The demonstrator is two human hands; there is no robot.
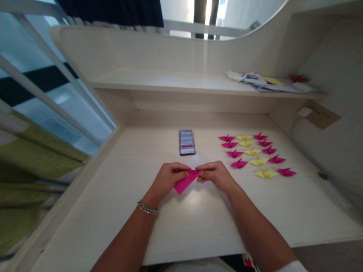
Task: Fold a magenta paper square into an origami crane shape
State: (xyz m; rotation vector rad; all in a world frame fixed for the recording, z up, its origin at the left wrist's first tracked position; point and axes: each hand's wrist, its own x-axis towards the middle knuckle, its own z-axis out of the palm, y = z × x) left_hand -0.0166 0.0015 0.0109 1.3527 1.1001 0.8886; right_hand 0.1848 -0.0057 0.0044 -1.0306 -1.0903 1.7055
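Note:
A folded pink paper (185, 182) lies between both hands just above the pale desk (119, 211). My left hand (167, 178) pinches its left part, fingers closed on it. My right hand (217, 175) pinches its upper right corner, fingers curled. A silver bracelet (147, 208) sits on my left wrist. Right of the hands, several folded pink and yellow paper cranes (256, 153) lie in three rows on the desk.
A phone (186, 142) lies flat just beyond the hands. A shelf (170, 81) runs above the desk, with papers (266, 84) at its right end. A bed rail and green bedding (36, 158) are to the left.

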